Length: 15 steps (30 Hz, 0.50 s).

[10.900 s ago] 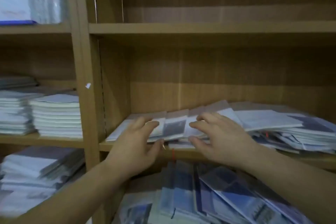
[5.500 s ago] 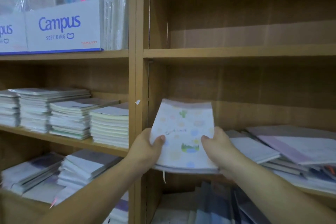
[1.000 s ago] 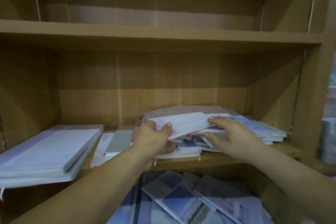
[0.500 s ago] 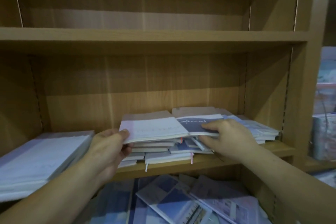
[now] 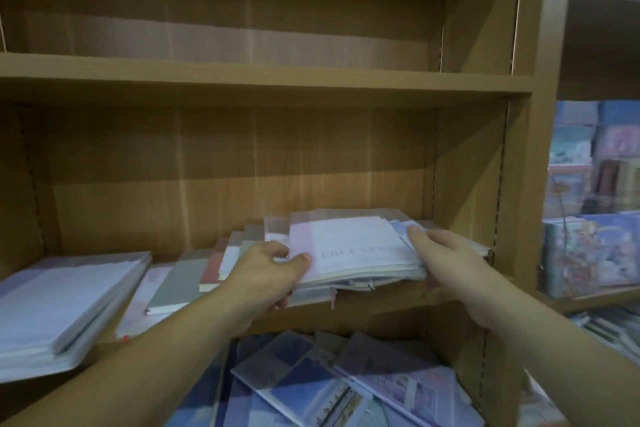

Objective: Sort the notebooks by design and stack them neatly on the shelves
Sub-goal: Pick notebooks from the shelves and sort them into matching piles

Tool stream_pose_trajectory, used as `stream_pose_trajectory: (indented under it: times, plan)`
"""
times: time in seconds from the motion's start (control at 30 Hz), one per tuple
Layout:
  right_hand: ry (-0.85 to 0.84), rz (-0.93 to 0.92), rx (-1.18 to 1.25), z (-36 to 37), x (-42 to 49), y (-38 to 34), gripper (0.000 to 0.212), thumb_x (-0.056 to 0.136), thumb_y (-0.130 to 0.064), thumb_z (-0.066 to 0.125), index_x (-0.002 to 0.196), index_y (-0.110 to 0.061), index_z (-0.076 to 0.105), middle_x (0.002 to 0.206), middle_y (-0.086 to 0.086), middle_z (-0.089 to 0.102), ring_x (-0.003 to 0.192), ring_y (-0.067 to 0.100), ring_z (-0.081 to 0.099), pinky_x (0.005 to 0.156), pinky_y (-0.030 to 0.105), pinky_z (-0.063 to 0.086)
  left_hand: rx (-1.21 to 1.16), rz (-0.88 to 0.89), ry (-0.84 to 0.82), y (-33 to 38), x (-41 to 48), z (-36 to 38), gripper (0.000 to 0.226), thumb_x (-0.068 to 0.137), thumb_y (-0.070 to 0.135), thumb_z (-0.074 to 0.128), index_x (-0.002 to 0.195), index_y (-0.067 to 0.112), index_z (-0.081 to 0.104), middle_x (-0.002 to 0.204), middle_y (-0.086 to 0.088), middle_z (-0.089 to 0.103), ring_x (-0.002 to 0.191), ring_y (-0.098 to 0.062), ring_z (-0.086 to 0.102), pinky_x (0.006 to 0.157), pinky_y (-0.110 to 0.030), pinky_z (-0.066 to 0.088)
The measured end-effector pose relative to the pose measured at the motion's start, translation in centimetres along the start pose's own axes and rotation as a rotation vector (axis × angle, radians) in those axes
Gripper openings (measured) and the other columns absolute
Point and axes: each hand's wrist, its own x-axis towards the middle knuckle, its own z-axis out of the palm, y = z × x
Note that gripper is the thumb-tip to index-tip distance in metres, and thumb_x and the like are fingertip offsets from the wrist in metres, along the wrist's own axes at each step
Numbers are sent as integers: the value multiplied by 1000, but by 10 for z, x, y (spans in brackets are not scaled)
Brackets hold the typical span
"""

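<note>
- Since half a second ago the left hand (image 5: 266,274) has swung in to the messy pile (image 5: 346,274), lying on the middle shelf (image 5: 381,302) at 3 o'clock of a squared stack (image 5: 65,302).
- Left thumb clamps the pile from above, fingers curled beneath; right hand (image 5: 446,260) fingers lie fairly straight against its 3 o'clock edge.
- Squeeze evenly, tapping edges flush before lifting.
- Top notebook (image 5: 349,246): white cover, pale pink spine strip, faint lettering.

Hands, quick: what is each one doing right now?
Left hand: grips the notebook pile, thumb on top.
Right hand: open, fingers pressed against the pile's right side.
</note>
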Motion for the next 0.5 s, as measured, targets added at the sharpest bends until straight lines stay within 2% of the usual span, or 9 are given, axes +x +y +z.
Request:
stream_pose_trajectory:
  times: [0.07, 0.13, 0.2, 0.23, 0.3, 0.33, 0.4, 0.5]
  plan:
    - [-161, 192, 186, 2, 2, -7, 38, 96, -51, 62, 118, -20, 58, 101, 15, 72, 82, 31, 74, 63, 41, 62, -174, -52, -89, 9, 1, 8, 35, 95, 35, 71, 122, 22, 54, 95, -11, 73, 64, -20, 70, 52, -26, 54]
    - [-179, 202, 266, 4, 4, -10, 45, 96, -31, 70, 131, -10, 51, 107, 17, 70, 84, 32, 74, 70, 46, 64, -392, -109, -132, 15, 3, 17, 27, 95, 16, 71, 115, 17, 52, 105, -10, 70, 80, -24, 71, 59, -32, 57]
    - [-160, 183, 290, 7, 4, -8, 53, 96, -19, 70, 140, -8, 43, 115, 13, 63, 89, 30, 70, 72, 45, 64, -409, -98, -130, 11, 2, 20, 23, 93, 9, 72, 107, 17, 56, 103, -7, 73, 91, -25, 71, 75, -39, 61]
    - [-158, 171, 295, 6, 3, -3, 57, 95, -17, 71, 143, -11, 42, 119, 9, 61, 93, 28, 67, 74, 45, 63, -396, -74, -153, 6, 0, 19, 23, 93, 9, 73, 109, 17, 59, 103, -6, 76, 94, -25, 73, 79, -40, 62]
    - [-178, 123, 288, 5, -4, 11, 64, 89, -15, 76, 144, -21, 43, 121, -3, 61, 101, 22, 65, 81, 44, 60, -373, -8, -217, -10, -7, 10, 33, 92, 7, 73, 120, 18, 59, 106, -6, 78, 96, -25, 75, 73, -36, 62]
    - [-201, 79, 283, 5, -9, 19, 61, 86, -12, 79, 136, -27, 47, 119, -7, 65, 103, 20, 66, 87, 42, 58, -365, 27, -248, -19, -12, 5, 41, 91, 3, 73, 124, 21, 57, 107, -7, 78, 96, -26, 75, 71, -35, 62]
    - [-221, -15, 242, 14, -21, 36, 71, 82, -7, 80, 139, -34, 48, 121, -9, 69, 110, 16, 67, 96, 42, 54, -278, 80, -253, -38, -22, -1, 58, 86, -3, 76, 131, 25, 51, 108, -8, 78, 100, -27, 75, 78, -40, 62]
    - [-144, -143, 213, 39, -41, 47, 84, 83, -4, 77, 146, -45, 37, 133, -15, 59, 123, 11, 57, 103, 39, 49, -222, 152, -173, -61, -34, -1, 70, 84, -7, 76, 140, 21, 45, 107, -5, 77, 100, -21, 75, 89, -40, 60]
